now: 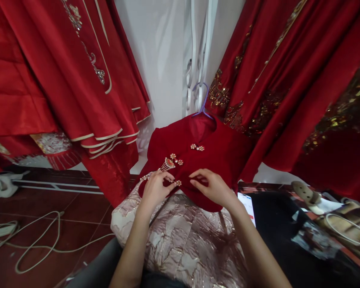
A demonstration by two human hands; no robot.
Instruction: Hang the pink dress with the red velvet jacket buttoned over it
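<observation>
A red velvet jacket (219, 152) on a purple hanger (201, 105) lies across a pink brocade cushion (186, 240) in front of me. Pearl and gold clasps (197, 147) run down its front, with a red tasselled brooch (169, 163) beside them. My left hand (154, 189) pinches the jacket's front edge at the lowest clasp (177, 183). My right hand (211, 186) grips the facing edge of the red cloth, fingers curled, a short way from the left hand.
Red embroidered gowns hang at left (63, 80) and right (303, 88) against a white wall. White cables (39, 236) trail over the dark red floor tiles. A phone (247, 204) lies by my right wrist, with black cloth (276, 224) and sandals (306, 194) beyond.
</observation>
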